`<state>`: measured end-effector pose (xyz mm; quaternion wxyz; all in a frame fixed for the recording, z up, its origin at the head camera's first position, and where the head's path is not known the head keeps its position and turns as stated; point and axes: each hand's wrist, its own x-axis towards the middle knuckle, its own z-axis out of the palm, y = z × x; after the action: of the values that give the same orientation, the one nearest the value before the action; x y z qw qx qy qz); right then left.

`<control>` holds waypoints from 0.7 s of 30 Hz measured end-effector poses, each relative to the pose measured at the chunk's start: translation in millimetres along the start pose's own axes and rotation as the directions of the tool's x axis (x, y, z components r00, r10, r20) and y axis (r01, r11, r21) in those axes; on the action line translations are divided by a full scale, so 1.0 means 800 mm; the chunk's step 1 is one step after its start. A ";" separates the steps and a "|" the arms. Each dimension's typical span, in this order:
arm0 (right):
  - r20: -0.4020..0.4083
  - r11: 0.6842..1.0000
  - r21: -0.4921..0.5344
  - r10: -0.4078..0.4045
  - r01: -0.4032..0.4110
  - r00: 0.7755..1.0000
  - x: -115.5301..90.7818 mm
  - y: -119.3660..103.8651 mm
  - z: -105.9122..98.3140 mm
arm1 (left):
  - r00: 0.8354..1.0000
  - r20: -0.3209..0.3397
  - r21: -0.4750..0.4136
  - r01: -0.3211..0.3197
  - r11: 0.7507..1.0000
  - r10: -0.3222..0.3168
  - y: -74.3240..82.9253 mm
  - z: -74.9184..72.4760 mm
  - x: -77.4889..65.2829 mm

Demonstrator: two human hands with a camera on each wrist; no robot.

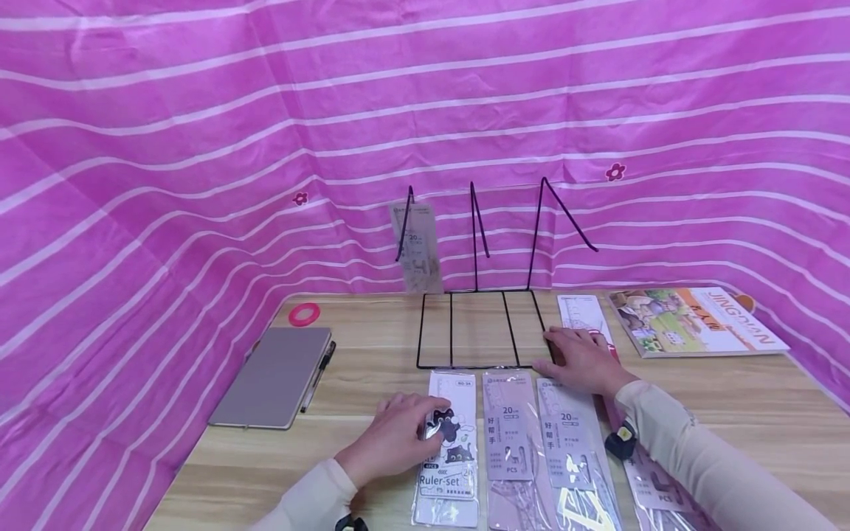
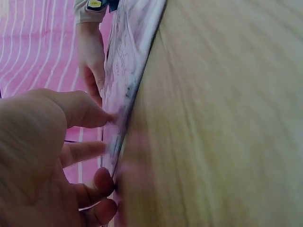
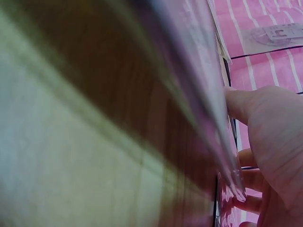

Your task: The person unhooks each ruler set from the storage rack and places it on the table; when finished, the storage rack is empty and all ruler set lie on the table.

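My left hand [image 1: 392,435] lies over a ruler-set pack [image 1: 450,483] with black cartoon cats, its thumb and fingertips on the pack's left side. In the left wrist view, the fingers of the left hand [image 2: 52,142] are loosely bent at the pack's edge. My right hand [image 1: 587,361] rests at the right front corner of a black wire rack [image 1: 474,367], fingers spread and slightly bent. Beside the cat pack lie two clear ruler packs marked 20, a middle one [image 1: 510,442] and a right one [image 1: 567,442]. Another ruler pack [image 1: 420,251] hangs from the rack's left hook.
A pack with a red band [image 1: 584,310] lies behind my right hand, and another ruler pack [image 1: 657,490] is partly under the right forearm. Right back holds a picture book [image 1: 704,321]. At left are a grey notebook [image 1: 272,380], a pen [image 1: 319,376] and a pink ring [image 1: 304,315].
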<state>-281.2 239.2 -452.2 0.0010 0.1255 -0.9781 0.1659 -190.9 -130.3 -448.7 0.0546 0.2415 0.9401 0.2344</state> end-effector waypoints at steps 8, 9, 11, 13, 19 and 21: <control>0.000 1.000 -0.001 0.001 -0.001 1.000 -0.001 0.001 0.001 | 1.000 -0.022 -0.028 0.020 0.999 -0.021 -0.001 0.001 0.004; 0.001 1.000 -0.001 0.001 -0.001 1.000 -0.001 0.000 0.001 | 0.999 -0.043 -0.048 0.022 0.999 -0.024 -0.003 0.001 0.006; 0.002 1.000 0.000 0.001 -0.001 1.000 -0.002 -0.001 0.000 | 0.995 -0.092 -0.091 0.022 0.996 -0.031 -0.006 0.000 0.011; 0.001 1.000 0.001 0.001 -0.001 1.000 -0.001 -0.001 0.000 | 0.989 -0.146 -0.132 0.016 0.991 -0.035 -0.009 -0.003 0.017; -0.002 1.000 0.001 0.004 -0.004 1.000 -0.001 -0.002 0.000 | 0.960 -0.277 -0.236 -0.024 0.971 -0.044 -0.017 -0.016 0.040; -0.003 1.000 0.002 0.001 -0.001 1.000 -0.002 -0.002 0.000 | 0.945 -0.322 -0.251 -0.027 0.968 -0.057 -0.020 -0.021 0.049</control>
<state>-279.6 238.2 -452.0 0.0025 0.1248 -0.9780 0.1672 -235.6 -130.8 -441.0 -0.0696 0.1830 0.9005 0.3883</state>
